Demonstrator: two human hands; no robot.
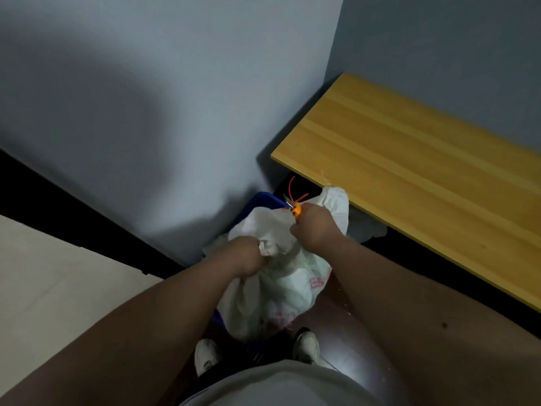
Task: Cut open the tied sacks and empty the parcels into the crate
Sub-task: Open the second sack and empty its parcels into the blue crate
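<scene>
Head view, looking down. Person stands over white sack (281, 276), held up between both hands just above a blue crate (265, 200); only bits of the crate's rim show, at the far side and low near the feet.

L hand (248, 256): fingers curled tight round a bunched fold of the sack's upper cloth, gripping it. R hand (314, 227): fist closed on an orange-handled cutter (296, 211); looks like small scissors or snips, blade tip pokes out toward the far left of the fist. Can't tell exact tool type, too small and blurred.

Key relation: orange tie (294, 190) sits right at the blade tip, just beyond the R hand, its loose ends sticking up and outward. Sack neck bunched there, w/ a flap of cloth spilling right toward the edge of the wooden surface (409, 177). Sack's long axis runs from the neck (far, up by R hand) down toward the person's feet. R hand is the nearer one to the tie; L hand holds lower down, near side, prob. to keep cloth taut.

Judgement: step in hand = cutting the tie; sack not yet emptied. No parcels seen in view.

Writing: faded red print on the sack's lower right side and bottom, not readable. No brand legible anywhere.

Other: white shoes (206, 356) on dark floor, grey wall behind.
</scene>
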